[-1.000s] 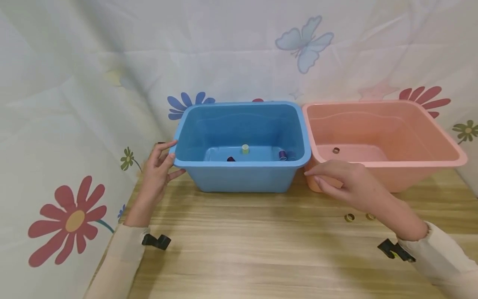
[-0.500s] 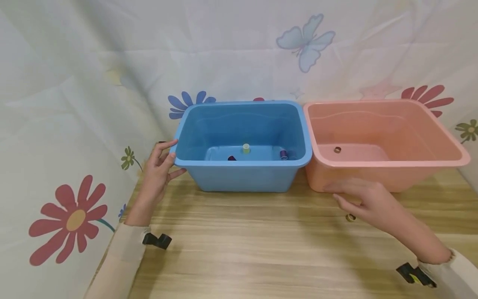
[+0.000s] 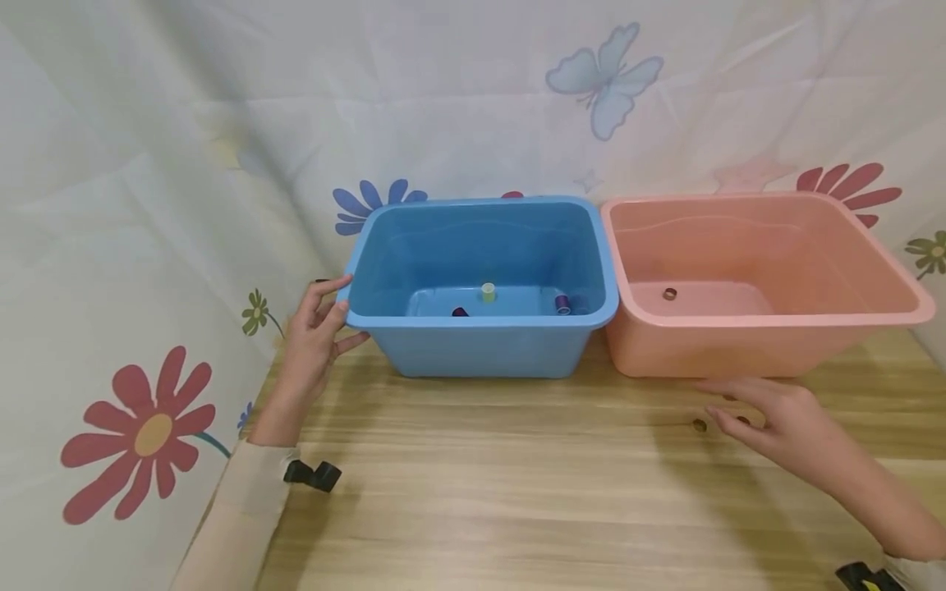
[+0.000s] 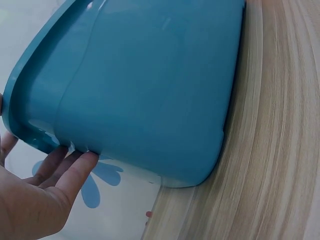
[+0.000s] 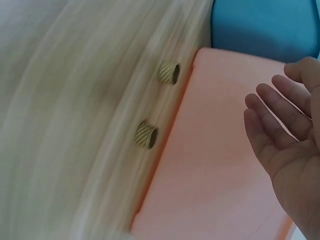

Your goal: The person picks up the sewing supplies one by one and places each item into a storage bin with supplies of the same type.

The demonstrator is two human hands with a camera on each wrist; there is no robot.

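Flowered cloth (image 3: 458,123) hangs behind; left fingers (image 4: 77,173) pinch the blue tub (image 3: 480,351), right fingers (image 5: 257,135) loosely extended, empty.

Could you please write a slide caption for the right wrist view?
A right hand hovers near a pink plastic tub and two ridged gold-coloured rings on a wood-grained table.

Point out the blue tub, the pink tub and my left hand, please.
Blue tub (image 3: 476,353): head view, outside of the front wall.
Pink tub (image 3: 698,351): head view, outside of the front wall.
Left hand (image 3: 309,341): head view, middle of the hand.
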